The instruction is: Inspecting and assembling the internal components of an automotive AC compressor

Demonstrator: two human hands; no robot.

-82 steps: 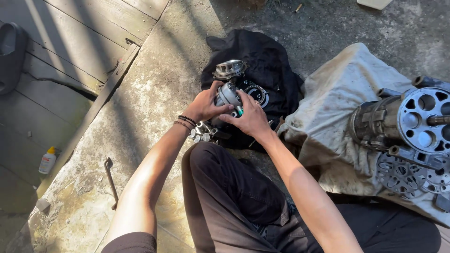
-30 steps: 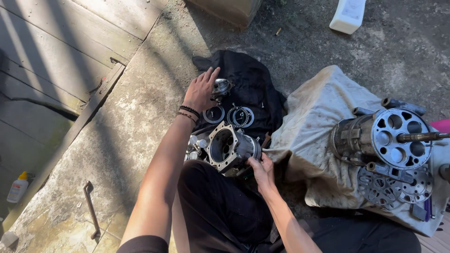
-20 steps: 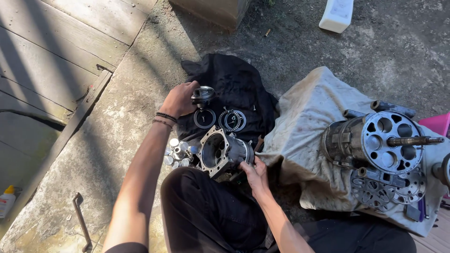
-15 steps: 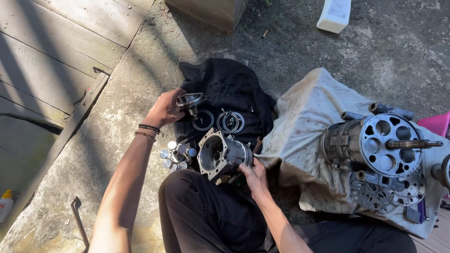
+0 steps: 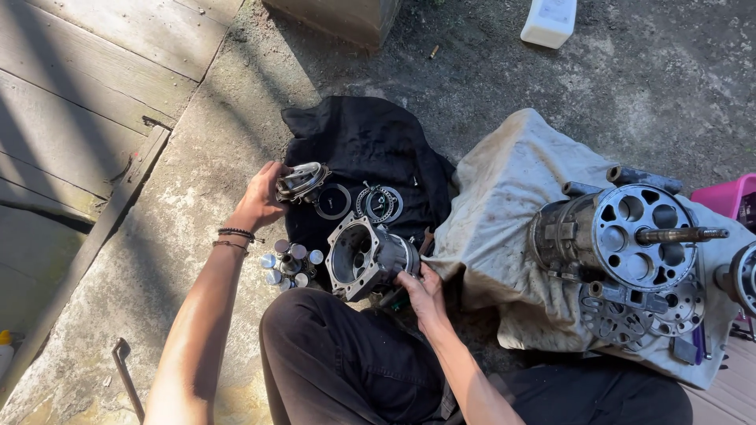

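Holding a small round metal component [image 5: 301,181] at centre left of the frame, the left hand [image 5: 258,201] closes its fingers around the part just above the black cloth [image 5: 370,142]. The right hand [image 5: 421,290] grips the square-flanged metal housing [image 5: 366,256] at centre, steadying it against the lap. Two loose rings [image 5: 362,202] lie on the cloth between the two parts, and a cluster of small cylinders [image 5: 287,264] stands just left of the housing. Judged from this layout, disassembly appears well advanced: the housing bore is empty, with its internals laid out. At right, a larger drum assembly [image 5: 614,236] rests untouched on the tan cloth [image 5: 504,205].
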